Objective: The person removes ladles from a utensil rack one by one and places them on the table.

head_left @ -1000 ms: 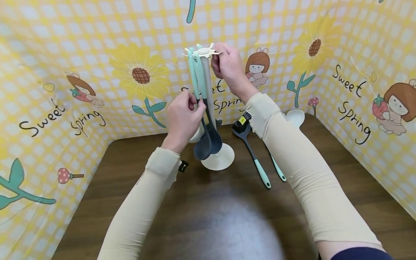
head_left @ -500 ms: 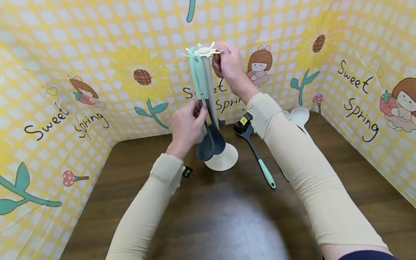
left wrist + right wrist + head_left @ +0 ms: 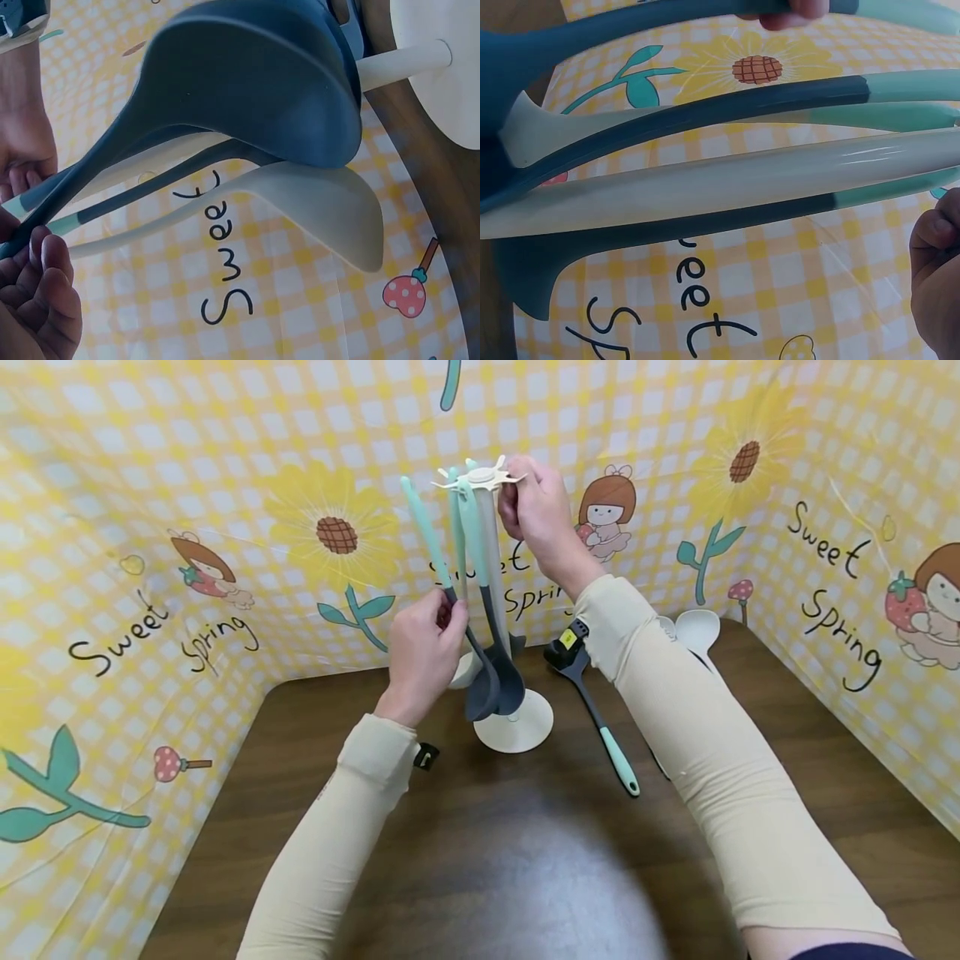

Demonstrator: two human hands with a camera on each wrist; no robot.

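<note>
My left hand (image 3: 426, 647) pinches the dark shaft of a soup ladle (image 3: 429, 531) with a mint handle. The ladle tilts, its handle end standing apart to the left of the rack's top; its dark bowl (image 3: 255, 82) fills the upper part of the left wrist view. My right hand (image 3: 536, 510) grips a hook arm at the top of the cream utensil rack (image 3: 513, 727). Other mint-handled utensils hang from it: a dark-headed one (image 3: 472, 531) in front, a white-headed one (image 3: 330, 210) behind, and another dark one (image 3: 660, 232).
Right of the rack, a dark utensil with a mint handle (image 3: 618, 760) lies on the wooden table (image 3: 465, 860). A white-headed spoon (image 3: 697, 631) lies farther right, partly behind my right sleeve (image 3: 690, 743). A checked cloth (image 3: 262, 427) covers the walls behind.
The ladle in my left hand has come away from the rack's top, its handle end swinging left. My right hand keeps its grip on the rack's hook arm.
</note>
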